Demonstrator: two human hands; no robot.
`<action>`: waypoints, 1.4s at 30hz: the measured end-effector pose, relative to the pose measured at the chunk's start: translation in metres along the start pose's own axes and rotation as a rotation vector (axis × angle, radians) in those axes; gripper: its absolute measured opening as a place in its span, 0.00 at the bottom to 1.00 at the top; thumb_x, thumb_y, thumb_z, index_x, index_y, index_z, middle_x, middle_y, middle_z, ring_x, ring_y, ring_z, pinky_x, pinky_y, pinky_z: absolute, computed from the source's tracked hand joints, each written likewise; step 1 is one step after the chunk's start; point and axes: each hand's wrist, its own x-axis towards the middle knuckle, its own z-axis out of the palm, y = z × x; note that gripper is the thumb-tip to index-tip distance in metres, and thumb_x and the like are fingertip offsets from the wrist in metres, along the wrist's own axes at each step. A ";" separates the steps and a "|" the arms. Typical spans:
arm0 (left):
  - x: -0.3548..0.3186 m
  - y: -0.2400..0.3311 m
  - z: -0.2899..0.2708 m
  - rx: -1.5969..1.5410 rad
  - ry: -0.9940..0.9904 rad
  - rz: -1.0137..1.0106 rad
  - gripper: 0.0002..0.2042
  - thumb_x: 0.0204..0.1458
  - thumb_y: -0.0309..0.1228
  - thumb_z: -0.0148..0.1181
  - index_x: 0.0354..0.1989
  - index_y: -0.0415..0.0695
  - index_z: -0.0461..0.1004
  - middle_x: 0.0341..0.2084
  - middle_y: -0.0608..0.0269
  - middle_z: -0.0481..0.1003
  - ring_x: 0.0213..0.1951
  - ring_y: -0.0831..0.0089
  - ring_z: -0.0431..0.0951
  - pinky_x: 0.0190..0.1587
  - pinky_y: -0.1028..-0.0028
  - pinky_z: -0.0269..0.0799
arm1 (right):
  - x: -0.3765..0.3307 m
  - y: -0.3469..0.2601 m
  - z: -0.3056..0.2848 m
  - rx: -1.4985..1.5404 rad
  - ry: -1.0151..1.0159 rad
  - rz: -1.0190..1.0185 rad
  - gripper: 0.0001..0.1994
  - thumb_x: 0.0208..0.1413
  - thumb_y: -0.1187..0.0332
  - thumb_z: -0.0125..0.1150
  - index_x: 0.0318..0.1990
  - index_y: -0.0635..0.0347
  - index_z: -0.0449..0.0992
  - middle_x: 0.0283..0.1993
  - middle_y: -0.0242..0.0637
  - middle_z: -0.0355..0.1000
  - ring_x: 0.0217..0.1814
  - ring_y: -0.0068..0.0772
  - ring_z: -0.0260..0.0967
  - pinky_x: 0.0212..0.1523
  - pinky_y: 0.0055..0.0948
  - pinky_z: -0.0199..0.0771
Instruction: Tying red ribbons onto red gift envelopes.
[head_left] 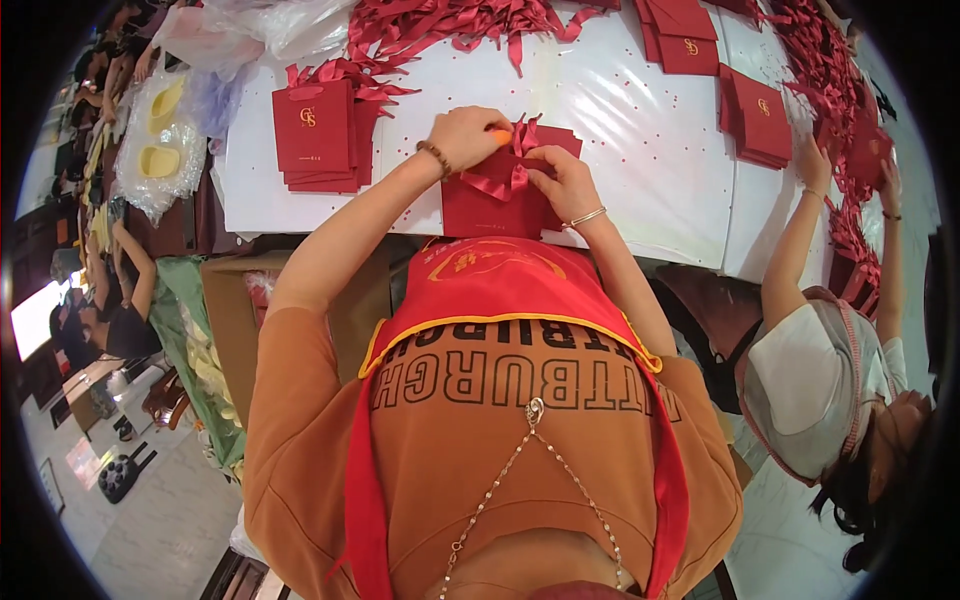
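Observation:
A dark red paper gift bag (482, 212) lies at the table's near edge in front of me, on top of more red bags (562, 138). A shiny red ribbon (490, 186) loops across its upper part. My left hand (468, 138), wearing a beaded bracelet, is closed on the ribbon at the bag's top edge. From the other side my right hand (566, 186), with a bangle at the wrist, pinches the ribbon between thumb and fingers. The exact grip of the left fingertips is partly hidden.
Left of my work sits a stack of red bags (313, 135); loose ribbons (450, 28) heap at the far side. Other bag stacks (757, 112) lie right. A co-worker (820, 370) handles red bags there. Bubble-wrapped yellow items (160, 158) are far left, a cardboard box (228, 300) below.

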 end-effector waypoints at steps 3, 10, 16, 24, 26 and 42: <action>0.014 -0.003 0.011 -0.086 -0.102 -0.124 0.13 0.43 0.40 0.55 0.29 0.44 0.77 0.24 0.58 0.76 0.26 0.67 0.75 0.31 0.73 0.67 | 0.001 -0.009 -0.001 -0.097 -0.029 -0.051 0.11 0.42 0.74 0.59 0.37 0.59 0.72 0.33 0.40 0.68 0.32 0.39 0.66 0.34 0.30 0.66; 0.019 -0.015 0.015 -0.445 -0.190 -0.209 0.14 0.42 0.39 0.58 0.24 0.37 0.76 0.15 0.65 0.72 0.20 0.81 0.68 0.24 0.80 0.63 | -0.009 -0.010 0.009 -0.055 0.127 -0.025 0.23 0.39 0.76 0.60 0.47 0.53 0.67 0.44 0.41 0.64 0.44 0.38 0.65 0.42 0.30 0.65; 0.044 -0.029 -0.021 -0.680 0.023 -0.331 0.11 0.45 0.37 0.58 0.20 0.42 0.74 0.11 0.74 0.62 0.16 0.84 0.58 0.19 0.80 0.51 | -0.009 -0.011 0.013 0.098 0.014 -0.059 0.32 0.41 0.77 0.60 0.56 0.51 0.55 0.51 0.44 0.64 0.50 0.37 0.65 0.49 0.27 0.63; 0.014 -0.018 -0.055 -0.972 0.116 -0.362 0.28 0.49 0.38 0.54 0.58 0.47 0.52 0.46 0.62 0.65 0.47 0.77 0.67 0.38 0.83 0.61 | -0.001 0.002 0.017 0.676 0.158 0.087 0.27 0.43 0.77 0.60 0.53 0.59 0.58 0.45 0.38 0.65 0.45 0.29 0.65 0.46 0.25 0.66; -0.010 -0.024 -0.038 -0.970 0.091 -0.307 0.27 0.49 0.35 0.55 0.56 0.44 0.54 0.44 0.60 0.67 0.44 0.75 0.69 0.40 0.79 0.63 | 0.003 -0.010 0.017 0.723 0.196 0.109 0.26 0.43 0.77 0.60 0.52 0.60 0.58 0.43 0.37 0.66 0.43 0.28 0.65 0.44 0.24 0.67; -0.087 -0.102 -0.098 -0.513 0.693 -0.201 0.22 0.43 0.30 0.62 0.46 0.35 0.64 0.38 0.55 0.72 0.38 0.72 0.73 0.38 0.76 0.70 | 0.073 -0.090 0.072 0.748 -0.004 0.223 0.27 0.51 0.64 0.56 0.56 0.56 0.50 0.43 0.37 0.65 0.37 0.24 0.66 0.35 0.22 0.67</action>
